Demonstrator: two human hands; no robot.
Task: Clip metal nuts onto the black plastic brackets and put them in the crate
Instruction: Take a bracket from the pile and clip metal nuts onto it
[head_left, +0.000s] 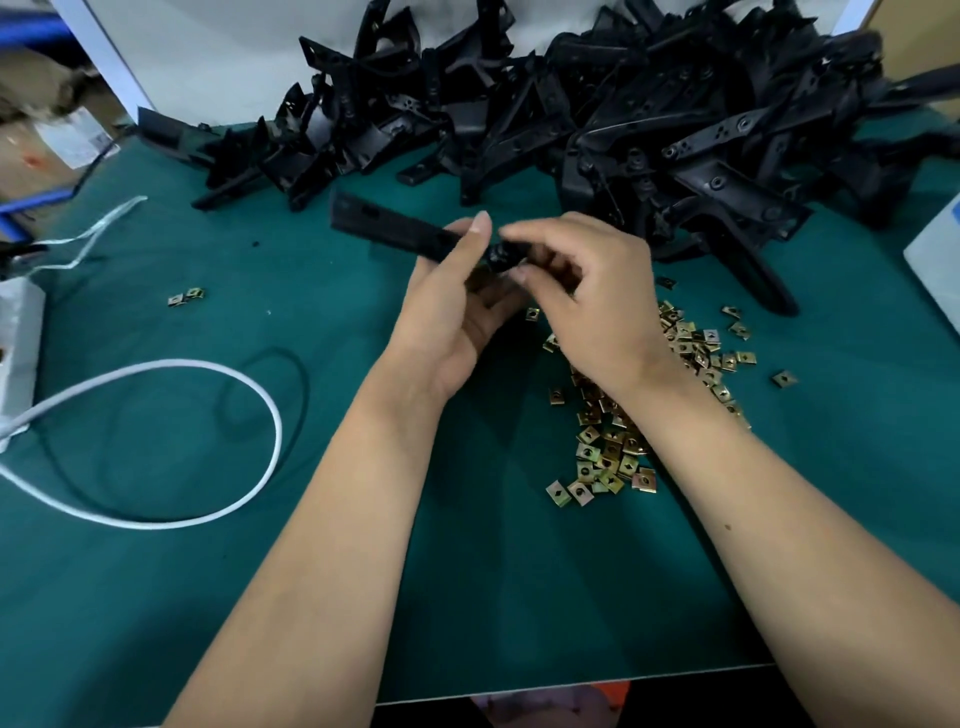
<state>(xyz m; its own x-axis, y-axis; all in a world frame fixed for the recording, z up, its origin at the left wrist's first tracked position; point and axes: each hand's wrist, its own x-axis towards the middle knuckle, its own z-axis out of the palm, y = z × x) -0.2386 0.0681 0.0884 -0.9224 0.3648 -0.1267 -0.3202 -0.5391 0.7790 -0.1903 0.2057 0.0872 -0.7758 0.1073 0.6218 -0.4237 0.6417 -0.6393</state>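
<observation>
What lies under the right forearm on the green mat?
A pile of metal nuts lies there, spreading past both sides of the right forearm. How many nuts the arm covers cannot be seen.

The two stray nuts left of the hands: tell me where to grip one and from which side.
Pinch one nut by two opposite edges, coming straight down from above. They lie flat on the mat, apparently touching, so take the outer left one, whose left edge is free.
</observation>
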